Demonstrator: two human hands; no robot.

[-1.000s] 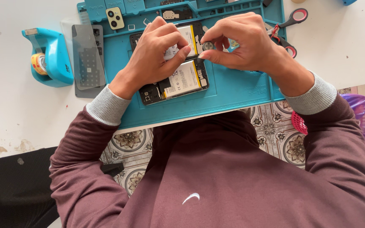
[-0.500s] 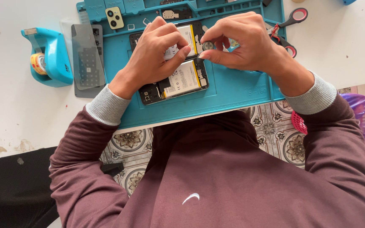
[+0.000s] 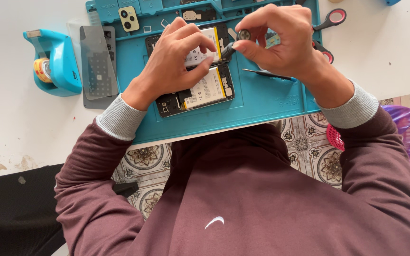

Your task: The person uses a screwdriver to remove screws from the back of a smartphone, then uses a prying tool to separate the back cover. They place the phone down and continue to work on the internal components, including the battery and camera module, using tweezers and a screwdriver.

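While gripped by right hand point(image 3: 281, 42) — black screwdriver point(image 3: 236, 42), round-capped; left hand point(image 3: 176, 59) curled.

The work mat point(image 3: 271, 102) looks like matt teal rubber, smooth with moulded compartments. On it, the opened phone point(image 3: 198, 90) shows a glossy white-labelled battery in a dark plastic frame. Left of the mat, the tape dispenser point(image 3: 58, 64) is shiny blue plastic. The counter point(image 3: 20, 128) is matt white, stained. Sleeve cuffs are ribbed grey cloth.

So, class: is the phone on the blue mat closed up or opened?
Opened. The phone lies with its back cover off, battery and circuit boards exposed, under the left hand; the right hand holds a screwdriver.
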